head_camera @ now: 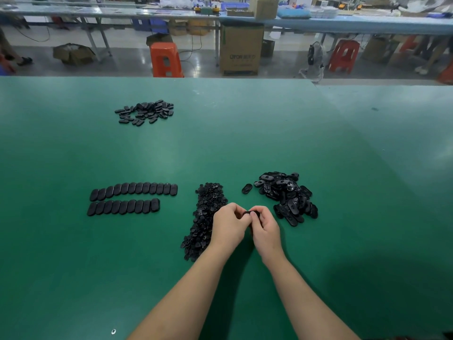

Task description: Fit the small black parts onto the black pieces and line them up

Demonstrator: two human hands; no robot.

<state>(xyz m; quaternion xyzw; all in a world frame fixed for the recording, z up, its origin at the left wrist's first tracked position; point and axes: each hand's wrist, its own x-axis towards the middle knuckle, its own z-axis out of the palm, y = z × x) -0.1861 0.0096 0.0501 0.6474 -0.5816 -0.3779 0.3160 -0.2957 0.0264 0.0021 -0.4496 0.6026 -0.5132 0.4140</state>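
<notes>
One black piece (252, 213) held above the green table (220, 143), pinched between left hand (229, 225) and right hand (266, 230), fingers curled round it. Heap of small parts (206, 217) just left; pile of loose pieces (286, 195) right. Two finished rows (132, 197) lie further left; another heap (145, 112) far back.

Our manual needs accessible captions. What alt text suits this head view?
Both hands, left and right, grip one black oval piece over a green table. Two rows of finished pieces lie at left, with heaps of small parts and loose pieces nearby.
</notes>
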